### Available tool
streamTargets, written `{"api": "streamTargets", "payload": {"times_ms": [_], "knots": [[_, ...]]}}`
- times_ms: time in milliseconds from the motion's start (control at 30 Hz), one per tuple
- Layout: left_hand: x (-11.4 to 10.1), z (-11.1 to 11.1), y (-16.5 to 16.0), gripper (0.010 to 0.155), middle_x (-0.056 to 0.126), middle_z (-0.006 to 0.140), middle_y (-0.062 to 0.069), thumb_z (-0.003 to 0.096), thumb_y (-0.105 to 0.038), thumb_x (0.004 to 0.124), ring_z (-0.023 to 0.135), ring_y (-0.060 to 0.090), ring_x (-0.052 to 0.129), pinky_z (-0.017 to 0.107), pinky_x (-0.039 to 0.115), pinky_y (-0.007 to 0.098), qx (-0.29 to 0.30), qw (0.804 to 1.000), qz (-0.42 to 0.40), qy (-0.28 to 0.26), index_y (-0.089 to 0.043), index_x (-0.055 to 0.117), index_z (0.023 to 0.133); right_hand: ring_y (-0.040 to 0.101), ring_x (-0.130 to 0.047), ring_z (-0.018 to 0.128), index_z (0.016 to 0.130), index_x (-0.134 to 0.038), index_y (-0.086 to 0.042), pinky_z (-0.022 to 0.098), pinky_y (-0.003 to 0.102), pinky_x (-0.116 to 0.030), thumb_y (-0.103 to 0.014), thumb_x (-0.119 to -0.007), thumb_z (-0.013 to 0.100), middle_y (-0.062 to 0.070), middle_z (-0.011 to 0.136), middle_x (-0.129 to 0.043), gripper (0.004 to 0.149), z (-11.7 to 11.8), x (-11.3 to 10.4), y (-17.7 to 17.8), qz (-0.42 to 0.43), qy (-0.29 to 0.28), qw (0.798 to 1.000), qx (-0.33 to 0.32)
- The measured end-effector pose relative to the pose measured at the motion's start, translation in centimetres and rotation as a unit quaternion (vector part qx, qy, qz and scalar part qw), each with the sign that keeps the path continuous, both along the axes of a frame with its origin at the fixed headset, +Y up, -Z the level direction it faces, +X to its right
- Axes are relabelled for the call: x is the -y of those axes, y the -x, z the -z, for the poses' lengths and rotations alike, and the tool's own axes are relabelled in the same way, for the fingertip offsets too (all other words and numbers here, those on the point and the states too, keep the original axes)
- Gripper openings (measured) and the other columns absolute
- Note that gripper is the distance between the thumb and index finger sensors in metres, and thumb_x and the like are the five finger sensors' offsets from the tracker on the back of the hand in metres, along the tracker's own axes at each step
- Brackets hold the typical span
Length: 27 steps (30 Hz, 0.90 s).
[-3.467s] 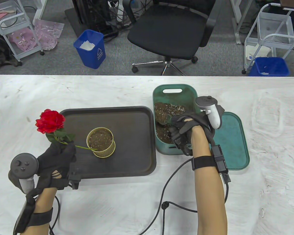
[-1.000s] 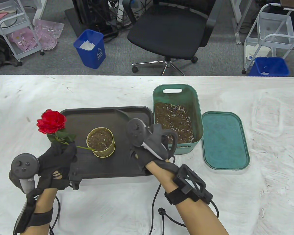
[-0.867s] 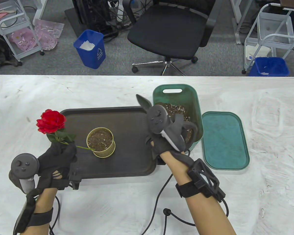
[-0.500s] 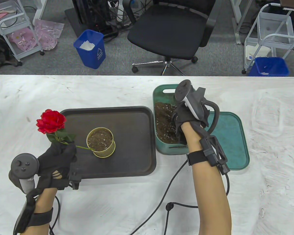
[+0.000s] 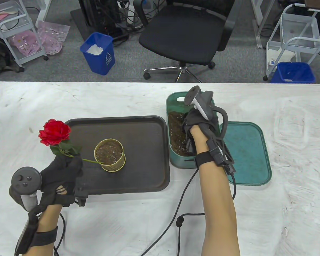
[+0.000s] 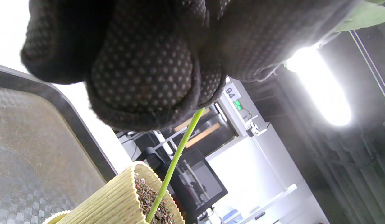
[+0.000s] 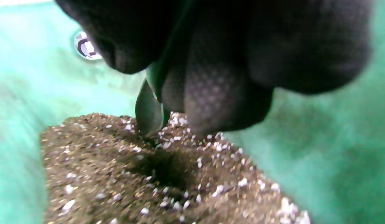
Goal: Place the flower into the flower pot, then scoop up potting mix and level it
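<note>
floor: grey carpet point(image 5: 56, 69) | black office chair point(image 5: 185, 29) | blue bins point(image 5: 98, 53) | white carts point(image 5: 13, 32)

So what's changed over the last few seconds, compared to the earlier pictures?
The right hand, gripping the scoop, swung from the green bin over to the dark tray by the flower pot, then back to the bin, where the scoop's tip now meets the potting mix. The left hand stayed put, holding the flower with its stem in the pot.

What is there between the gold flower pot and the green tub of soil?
Only bare dark tray between pot and tub, seen in the table view.
</note>
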<state>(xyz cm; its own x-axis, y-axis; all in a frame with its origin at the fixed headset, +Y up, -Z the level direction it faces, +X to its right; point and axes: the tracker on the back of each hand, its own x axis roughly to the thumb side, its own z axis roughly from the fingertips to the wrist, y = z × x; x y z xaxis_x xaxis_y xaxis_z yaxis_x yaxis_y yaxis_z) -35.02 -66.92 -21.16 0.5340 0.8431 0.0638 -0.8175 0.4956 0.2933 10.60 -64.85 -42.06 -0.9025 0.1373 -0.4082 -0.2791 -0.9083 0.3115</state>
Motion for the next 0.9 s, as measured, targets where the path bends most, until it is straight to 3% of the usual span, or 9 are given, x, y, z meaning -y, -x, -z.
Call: {"api": "streamTargets", "payload": {"times_ms": [200, 367, 900], "knots": [[0.0, 0.0, 0.0, 0.045, 0.104, 0.057, -0.003, 0.0384, -0.045, 0.089, 0.022, 0.015, 0.113, 0.026, 0.097, 0.035, 0.001, 1.000, 0.001, 0.000, -0.019, 0.089, 0.076, 0.029, -0.106, 0.027, 0.087, -0.075, -0.005, 0.014, 0.039, -0.093, -0.031, -0.079, 0.040, 0.014, 0.062, -0.099, 0.054, 0.3, 1.7, -0.4, 0.091, 0.061, 0.994, 0.020], [0.0, 0.0, 0.0, 0.045, 0.104, 0.057, -0.003, 0.0385, -0.045, 0.089, 0.022, 0.015, 0.113, 0.027, 0.097, 0.035, 0.002, 1.000, 0.002, 0.000, -0.019, 0.089, 0.076, 0.026, -0.106, 0.024, 0.087, -0.071, 0.002, 0.012, 0.038, -0.093, -0.031, -0.077, 0.041, 0.016, 0.060, -0.098, 0.056, 0.1, 2.7, -0.8, 0.217, 0.107, 0.969, 0.044], [-0.1, 0.0, -0.1, 0.045, 0.104, 0.057, -0.003, 0.0385, -0.045, 0.089, 0.023, 0.015, 0.113, 0.027, 0.097, 0.035, 0.006, 1.000, 0.001, -0.002, -0.019, 0.089, 0.076, 0.025, -0.107, 0.025, 0.087, -0.071, 0.001, 0.011, 0.036, -0.095, -0.031, -0.074, 0.042, 0.015, 0.060, -0.097, 0.055, -3.6, -0.1, -3.6, 0.395, 0.077, 0.912, 0.082]]}}
